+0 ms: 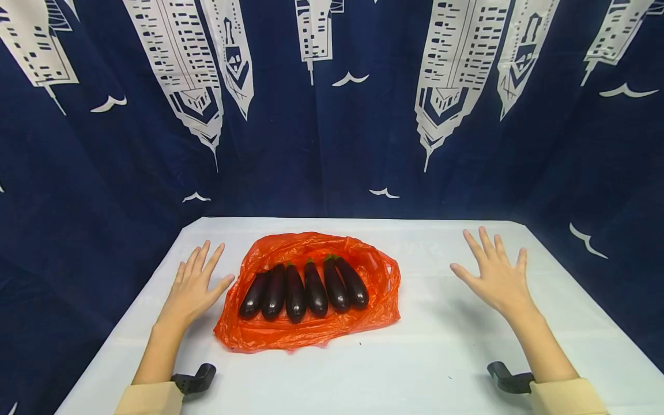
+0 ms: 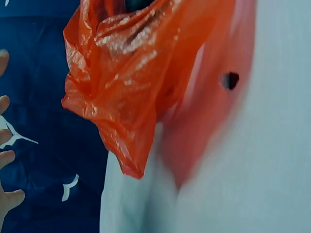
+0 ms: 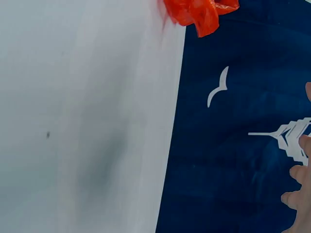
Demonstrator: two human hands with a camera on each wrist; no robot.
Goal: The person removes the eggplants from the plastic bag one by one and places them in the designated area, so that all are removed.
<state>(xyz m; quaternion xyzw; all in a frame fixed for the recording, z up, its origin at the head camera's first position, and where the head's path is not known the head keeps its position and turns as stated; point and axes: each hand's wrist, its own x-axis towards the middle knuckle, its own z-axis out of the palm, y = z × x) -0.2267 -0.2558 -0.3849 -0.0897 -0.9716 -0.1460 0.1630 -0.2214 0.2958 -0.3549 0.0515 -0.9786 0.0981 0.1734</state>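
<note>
An orange plastic bag [image 1: 311, 337] lies spread on the white table, left of the middle. Several dark purple eggplants [image 1: 295, 293] rest side by side in its opening, their green stem ends toward the back. My left hand [image 1: 193, 288] is held just left of the bag with its fingers spread, holding nothing. To the right of the bag, well apart from it, my right hand [image 1: 495, 276] hovers over the table with fingers spread, holding nothing. In the left wrist view the bag's crumpled side [image 2: 126, 87] shows large, with fingertips [image 2: 7, 158] at the left edge.
The white table [image 1: 415, 369] reaches to a dark blue curtain [image 1: 332, 138] printed with white buildings and birds. Each wrist wears a black camera mount, the left one [image 1: 196, 378] and the right one [image 1: 508, 378] both low over the table.
</note>
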